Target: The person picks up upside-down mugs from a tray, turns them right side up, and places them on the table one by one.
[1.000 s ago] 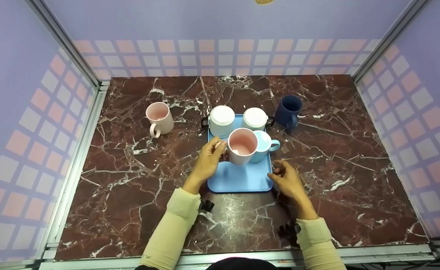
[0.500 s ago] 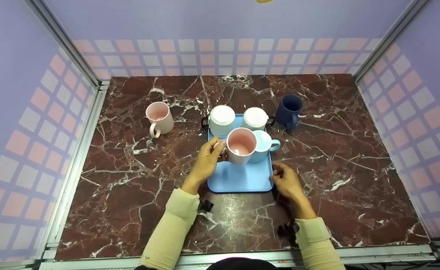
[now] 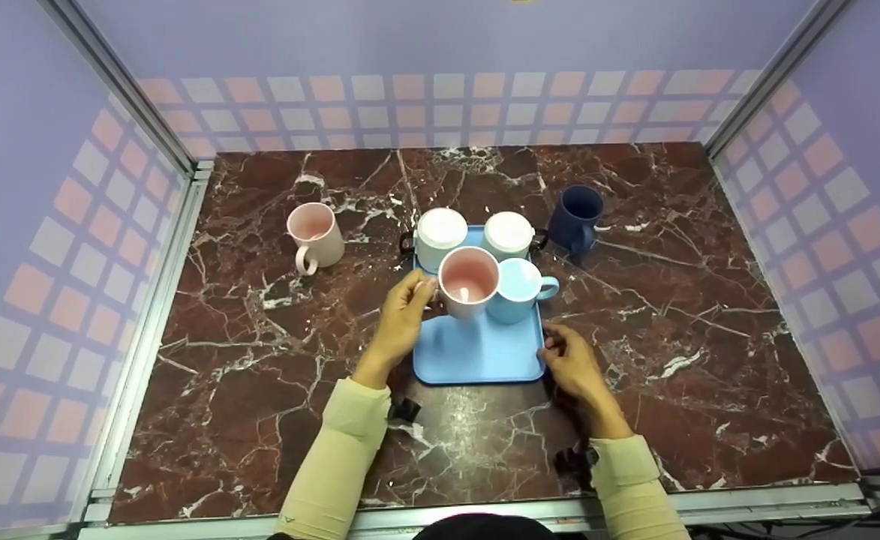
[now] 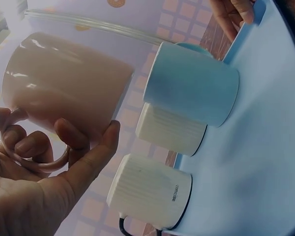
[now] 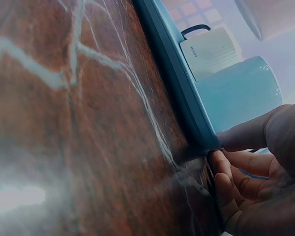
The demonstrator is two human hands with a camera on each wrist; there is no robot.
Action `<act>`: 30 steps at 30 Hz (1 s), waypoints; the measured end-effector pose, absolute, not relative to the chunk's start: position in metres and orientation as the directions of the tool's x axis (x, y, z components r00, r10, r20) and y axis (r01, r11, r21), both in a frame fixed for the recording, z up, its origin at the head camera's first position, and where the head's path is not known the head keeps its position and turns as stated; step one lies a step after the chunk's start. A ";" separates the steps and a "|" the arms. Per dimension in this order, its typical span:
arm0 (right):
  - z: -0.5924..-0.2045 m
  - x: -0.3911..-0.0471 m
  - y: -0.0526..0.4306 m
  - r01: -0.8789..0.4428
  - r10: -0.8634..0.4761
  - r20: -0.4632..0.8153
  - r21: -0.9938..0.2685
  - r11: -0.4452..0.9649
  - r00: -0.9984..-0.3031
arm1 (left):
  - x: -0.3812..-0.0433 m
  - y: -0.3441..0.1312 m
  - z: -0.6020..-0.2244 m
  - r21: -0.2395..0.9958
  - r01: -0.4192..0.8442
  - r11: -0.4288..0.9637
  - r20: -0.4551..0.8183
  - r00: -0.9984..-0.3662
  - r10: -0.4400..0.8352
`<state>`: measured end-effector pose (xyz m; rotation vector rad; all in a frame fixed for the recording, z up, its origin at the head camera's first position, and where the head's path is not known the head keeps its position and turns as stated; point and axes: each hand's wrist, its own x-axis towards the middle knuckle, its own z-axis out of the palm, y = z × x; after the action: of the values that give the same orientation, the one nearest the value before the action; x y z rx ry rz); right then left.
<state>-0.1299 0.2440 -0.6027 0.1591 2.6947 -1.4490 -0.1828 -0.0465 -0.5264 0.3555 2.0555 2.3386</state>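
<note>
My left hand (image 3: 400,319) grips the handle of a pink mug (image 3: 470,289), mouth up. In the left wrist view, this mug (image 4: 66,81) hangs above the blue tray (image 3: 477,356), apart from it. A light blue mug (image 3: 513,300) stands on the tray with its handle to the right. Behind it are two white mugs, one on the left (image 3: 442,238) and one on the right (image 3: 509,236), with black handles facing outward. My right hand (image 3: 575,364) pinches the tray's right edge; the right wrist view shows the thumb (image 5: 248,135) on its rim and fingers below.
Another pink mug (image 3: 316,238) stands on the dark red marble-patterned tabletop (image 3: 259,420), left of the tray. A navy mug (image 3: 576,217) stands beyond the tray's back right corner. Patterned panels (image 3: 440,45) enclose the back and both sides.
My left hand has carried the pink mug a little to the left and back, baring more of the light blue mug. My right hand has come in onto the tray's edge.
</note>
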 end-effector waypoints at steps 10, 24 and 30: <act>-0.602 -0.130 0.244 0.124 0.056 -0.112 -0.824 0.553 -0.992 | -0.187 -0.067 -0.525 0.958 0.094 -0.270 0.112 -0.992 0.052; -0.604 -0.129 0.243 0.120 0.069 -0.098 -0.835 0.538 -0.993 | -0.199 -0.090 -0.533 0.980 0.111 -0.167 0.086 -0.985 -0.152; -0.604 -0.129 0.242 0.132 0.073 -0.110 -0.827 0.547 -0.991 | -0.203 -0.091 -0.544 0.976 0.043 -0.214 -0.010 -0.971 -0.241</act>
<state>-0.1287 0.2419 -0.6039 0.1798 2.7075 -1.4551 -0.2030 -0.0913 -0.5436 -0.2662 2.0707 2.5878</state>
